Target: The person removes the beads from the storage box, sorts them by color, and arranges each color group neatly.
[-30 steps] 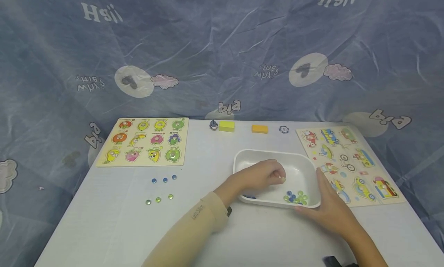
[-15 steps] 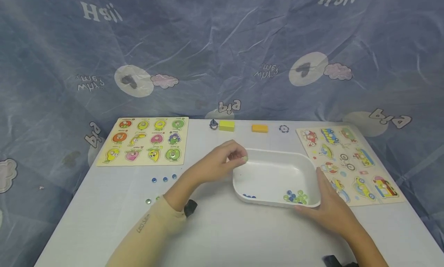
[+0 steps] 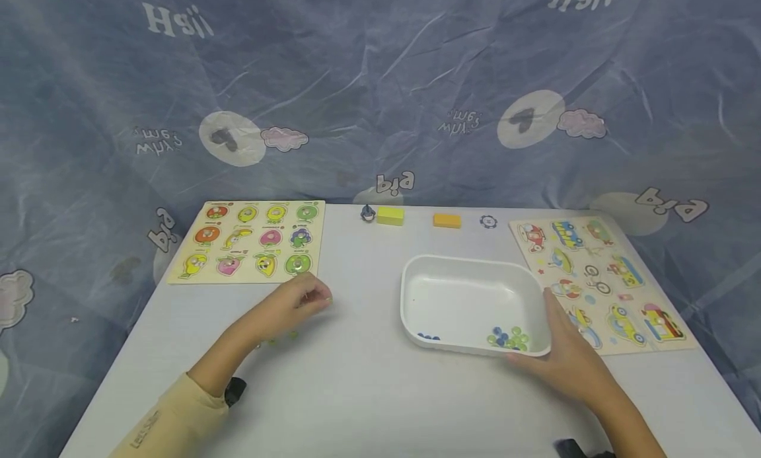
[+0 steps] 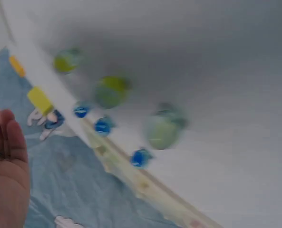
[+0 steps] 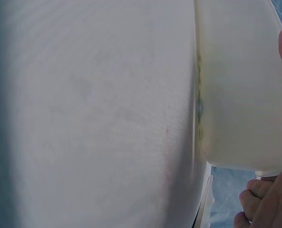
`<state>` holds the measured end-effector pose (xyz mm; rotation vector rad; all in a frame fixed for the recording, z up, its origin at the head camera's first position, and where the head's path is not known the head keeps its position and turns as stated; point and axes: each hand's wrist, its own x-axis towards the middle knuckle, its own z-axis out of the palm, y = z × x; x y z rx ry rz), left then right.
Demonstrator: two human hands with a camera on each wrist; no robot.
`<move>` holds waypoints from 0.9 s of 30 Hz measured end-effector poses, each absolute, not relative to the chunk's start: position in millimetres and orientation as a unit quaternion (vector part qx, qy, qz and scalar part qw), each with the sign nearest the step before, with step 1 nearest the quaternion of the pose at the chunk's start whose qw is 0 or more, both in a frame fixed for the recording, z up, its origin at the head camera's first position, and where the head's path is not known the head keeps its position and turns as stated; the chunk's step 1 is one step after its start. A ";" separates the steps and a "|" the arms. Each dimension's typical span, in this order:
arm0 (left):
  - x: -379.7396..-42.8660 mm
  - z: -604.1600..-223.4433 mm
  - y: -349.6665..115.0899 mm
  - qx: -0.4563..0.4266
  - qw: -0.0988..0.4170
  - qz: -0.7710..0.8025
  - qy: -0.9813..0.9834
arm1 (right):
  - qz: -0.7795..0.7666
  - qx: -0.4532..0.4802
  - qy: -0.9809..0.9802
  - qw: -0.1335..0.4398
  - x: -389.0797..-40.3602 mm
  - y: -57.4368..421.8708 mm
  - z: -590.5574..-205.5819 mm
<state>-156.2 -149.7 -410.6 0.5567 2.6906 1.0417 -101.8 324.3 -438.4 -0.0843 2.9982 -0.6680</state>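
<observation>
My left hand point(image 3: 291, 306) pinches a small green glass bead point(image 3: 329, 300) between thumb and fingertips, over the table left of the tray. Below its wrist lie green glass beads point(image 3: 293, 335). In the left wrist view, three green beads point(image 4: 111, 91) form a blurred row beside three blue beads point(image 4: 103, 126); the hand covers the blue ones in the head view. My right hand point(image 3: 567, 359) grips the right end of the white tray point(image 3: 464, 266), thumb and fingers about its wall. Inside the tray, blue and green beads point(image 3: 516, 339) cluster at the near right, with several blue beads point(image 3: 428, 337) near left.
A fruit puzzle board point(image 3: 250, 246) lies at the back left and a vehicle puzzle board point(image 3: 600, 279) at the right. Along the back edge stand a small dark figure point(image 3: 368, 213), a yellow block point(image 3: 390, 216), an orange block point(image 3: 447, 221) and a flower-shaped outline point(image 3: 489, 222). Patterned cloth hangs behind.
My left hand has come out of the tray with the green bead and moved left, over toward the rows of beads. The right hand stays on the tray.
</observation>
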 end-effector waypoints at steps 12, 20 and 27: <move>-141.4 -444.0 -164.2 0.200 0.102 0.288 0.931 | -0.216 -0.027 0.975 0.033 -101.9 324.8 -440.4; -137.8 -450.1 -162.3 0.185 0.105 0.260 0.942 | -0.221 -0.029 0.974 0.022 -102.6 325.8 -442.7; -137.2 -452.0 -161.3 0.173 0.094 0.244 0.950 | -0.221 -0.029 0.975 0.023 -102.9 326.0 -443.3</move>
